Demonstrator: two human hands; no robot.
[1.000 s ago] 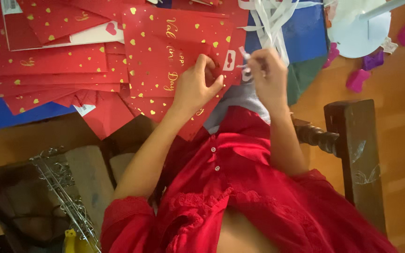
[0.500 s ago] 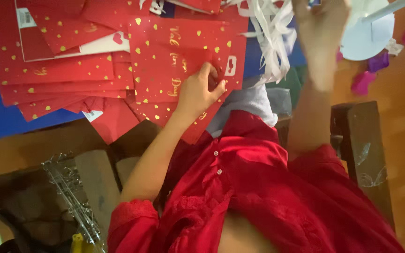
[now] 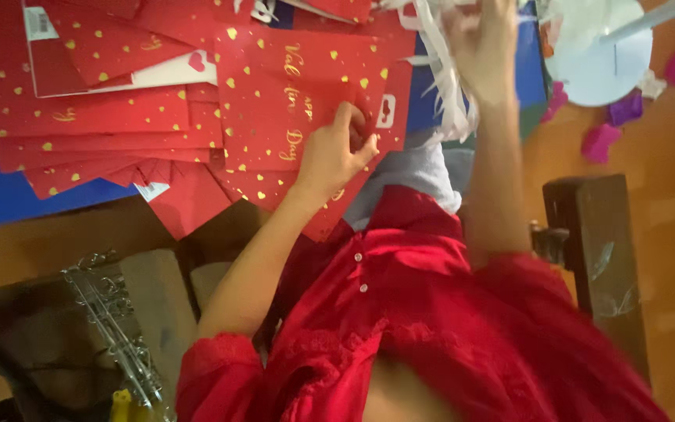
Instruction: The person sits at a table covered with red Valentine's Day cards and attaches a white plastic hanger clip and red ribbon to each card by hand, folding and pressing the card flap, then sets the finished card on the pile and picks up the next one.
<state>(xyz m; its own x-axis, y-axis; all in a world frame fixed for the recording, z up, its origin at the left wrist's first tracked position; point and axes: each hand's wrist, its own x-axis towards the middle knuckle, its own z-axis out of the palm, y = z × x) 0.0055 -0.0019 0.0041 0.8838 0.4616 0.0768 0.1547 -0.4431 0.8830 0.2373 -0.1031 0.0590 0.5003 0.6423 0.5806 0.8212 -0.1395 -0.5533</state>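
My left hand rests on a red card with gold hearts and gold script, fingers curled and pinching its right edge beside a small white heart sticker. More red gold-dotted cards lie fanned out to the left on a blue sheet. My right hand is raised at the top, blurred, in among white paper strips. Whether it grips them cannot be told. My red sleeves and blouse fill the lower middle.
A dark wooden post stands at the right on the orange-brown floor. A pale round disc and pink and purple paper scraps lie at top right. An ornate metal piece sits on a brown bag at bottom left.
My right hand has left the spot beside the left hand and gone up to the white strips at the top. My left hand has stayed on the red card.
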